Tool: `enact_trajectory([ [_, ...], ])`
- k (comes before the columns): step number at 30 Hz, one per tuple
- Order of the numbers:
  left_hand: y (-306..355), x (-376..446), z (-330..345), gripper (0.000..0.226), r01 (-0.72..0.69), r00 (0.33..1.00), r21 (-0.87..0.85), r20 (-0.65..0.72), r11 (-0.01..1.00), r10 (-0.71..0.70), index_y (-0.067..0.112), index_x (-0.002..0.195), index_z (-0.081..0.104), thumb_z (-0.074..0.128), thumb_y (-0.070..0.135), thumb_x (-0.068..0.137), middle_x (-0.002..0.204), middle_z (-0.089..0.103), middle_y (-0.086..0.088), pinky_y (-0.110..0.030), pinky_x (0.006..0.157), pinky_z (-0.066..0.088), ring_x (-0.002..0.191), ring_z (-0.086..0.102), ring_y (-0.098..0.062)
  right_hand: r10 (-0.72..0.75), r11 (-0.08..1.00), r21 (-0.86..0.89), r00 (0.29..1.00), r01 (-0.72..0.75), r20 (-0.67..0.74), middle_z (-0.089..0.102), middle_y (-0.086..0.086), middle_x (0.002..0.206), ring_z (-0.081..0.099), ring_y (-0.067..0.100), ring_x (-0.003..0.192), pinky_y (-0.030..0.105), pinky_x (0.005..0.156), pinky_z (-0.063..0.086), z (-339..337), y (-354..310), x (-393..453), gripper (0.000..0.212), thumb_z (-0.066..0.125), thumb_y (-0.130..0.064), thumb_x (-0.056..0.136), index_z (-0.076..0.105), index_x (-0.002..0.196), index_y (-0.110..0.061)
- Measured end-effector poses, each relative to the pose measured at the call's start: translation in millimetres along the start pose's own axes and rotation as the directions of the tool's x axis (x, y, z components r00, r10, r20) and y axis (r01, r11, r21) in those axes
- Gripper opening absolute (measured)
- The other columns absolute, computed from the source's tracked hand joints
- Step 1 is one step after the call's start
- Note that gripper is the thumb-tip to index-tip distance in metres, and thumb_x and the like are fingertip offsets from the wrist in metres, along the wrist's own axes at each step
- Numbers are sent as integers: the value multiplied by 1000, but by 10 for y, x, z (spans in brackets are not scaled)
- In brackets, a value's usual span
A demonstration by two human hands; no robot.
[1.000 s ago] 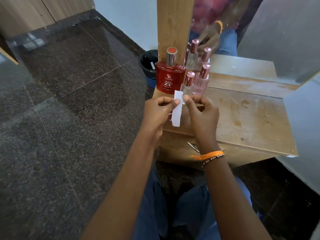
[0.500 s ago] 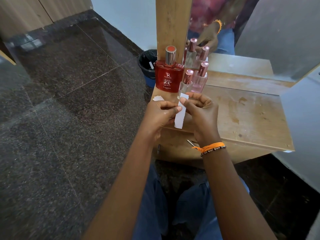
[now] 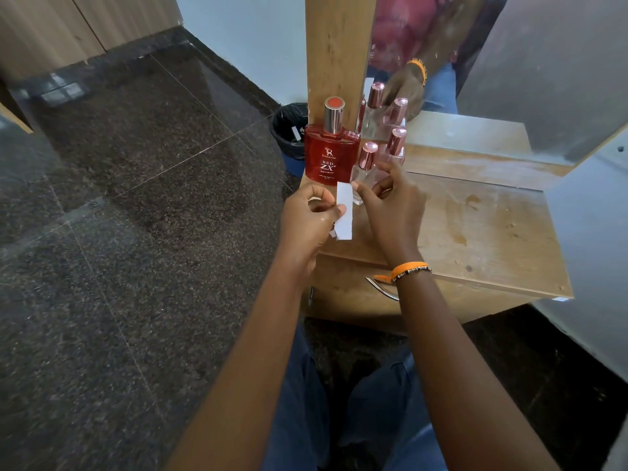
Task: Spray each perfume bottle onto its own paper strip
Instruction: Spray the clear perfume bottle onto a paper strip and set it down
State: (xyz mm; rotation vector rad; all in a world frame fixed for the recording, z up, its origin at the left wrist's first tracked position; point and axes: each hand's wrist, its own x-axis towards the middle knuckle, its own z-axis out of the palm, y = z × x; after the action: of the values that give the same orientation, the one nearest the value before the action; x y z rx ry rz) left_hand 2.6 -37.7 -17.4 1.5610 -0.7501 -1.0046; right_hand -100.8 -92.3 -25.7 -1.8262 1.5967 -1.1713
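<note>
The wooden surface backs onto a mirror, and the bottles are grouped at its far left corner, probably so the near part stays free for working. The red perfume bottle, the largest, stands at the left edge against the mirror's wooden frame; two small clear bottles with pink caps stand just to its right, one nearer the person, the other behind it by the glass. The left hand pinches a white paper strip between thumb and fingers, holding it upright over the near left edge, apparently presented for a spray. The right hand hangs beside the strip with fingers loosely spread, holding nothing, seemingly ready to reach for a bottle.
</note>
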Motion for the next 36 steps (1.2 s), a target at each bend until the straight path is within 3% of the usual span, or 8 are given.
enact_trajectory([
  [4, 1, 4, -16, 21, -49, 999, 50, 9, 998, 49, 21, 79, 70, 62, 2, 85, 83, 68, 6, -19, 67, 52, 85, 65, -9, 21, 1000, 12, 1000, -22, 8, 59, 1, 65, 53, 16, 61, 32, 60, 45, 10, 27, 17, 23, 74, -24, 79, 65, 91, -6],
  [8, 14, -29, -12, 16, -103, 995, 110, 3, 989, 103, 17, 92, 74, 62, 7, 86, 88, 70, 6, -14, 70, 50, 86, 65, -3, 16, 998, 65, 1000, -16, 12, 56, -4, 63, 51, 10, 58, 11, 54, 35, -123, 21, -67, 25, 70, -25, 83, 64, 101, -9],
  [14, 73, -131, -14, 37, -166, 958, 162, 262, 973, 119, 15, 113, 68, 72, 26, 79, 113, 70, -3, -37, 99, 47, 109, 62, -14, -66, 983, 183, 966, 20, 250, 53, -4, 70, 45, 5, 58, 12, 54, 37, -494, -34, -210, 19, 62, -23, 89, 62, 106, -14],
  [18, 65, -227, 9, 36, -242, 925, 183, 339, 953, 170, 14, 112, 68, 72, 26, 78, 112, 70, -2, -36, 98, 48, 108, 63, -12, -56, 959, 279, 926, -55, 374, 47, -5, 69, 43, 13, 62, 30, 60, 37, -696, -37, -280, 11, 62, -17, 90, 63, 100, -12],
  [20, 41, -277, 37, 35, -260, 930, 198, 316, 945, 189, 13, 111, 68, 72, 25, 78, 111, 70, -2, -36, 96, 50, 106, 63, -13, -62, 957, 286, 918, -57, 392, 44, -10, 66, 42, 11, 60, 28, 60, 36, -770, -51, -296, 8, 64, -16, 88, 61, 86, -23],
  [26, -40, -443, 132, 31, -260, 953, 201, 212, 945, 217, 17, 107, 69, 74, 21, 77, 90, 67, 19, -8, 72, 46, 91, 64, 0, -47, 925, 381, 992, -1, 116, 62, 7, 85, 57, 12, 72, 19, 67, 47, -826, -234, -322, 33, 78, -22, 75, 63, 102, -9],
  [31, -10, -528, 140, 30, -259, 956, 162, 184, 952, 229, 14, 106, 70, 73, 19, 77, 103, 72, 0, -28, 85, 51, 97, 66, -13, -15, 927, 375, 997, -13, 71, 68, 6, 81, 67, 24, 77, 34, 76, 57, -862, -332, -338, 18, 74, -13, 78, 68, 93, -7],
  [36, -10, -581, 120, 33, -236, 958, 149, 203, 960, 204, 13, 112, 68, 71, 21, 80, 108, 71, -5, -32, 90, 51, 102, 65, -18, -63, 935, 354, 981, -7, 185, 71, 6, 106, 66, 19, 98, 37, 91, 54, -964, -299, -334, 22, 59, -7, 90, 68, 109, -12],
])
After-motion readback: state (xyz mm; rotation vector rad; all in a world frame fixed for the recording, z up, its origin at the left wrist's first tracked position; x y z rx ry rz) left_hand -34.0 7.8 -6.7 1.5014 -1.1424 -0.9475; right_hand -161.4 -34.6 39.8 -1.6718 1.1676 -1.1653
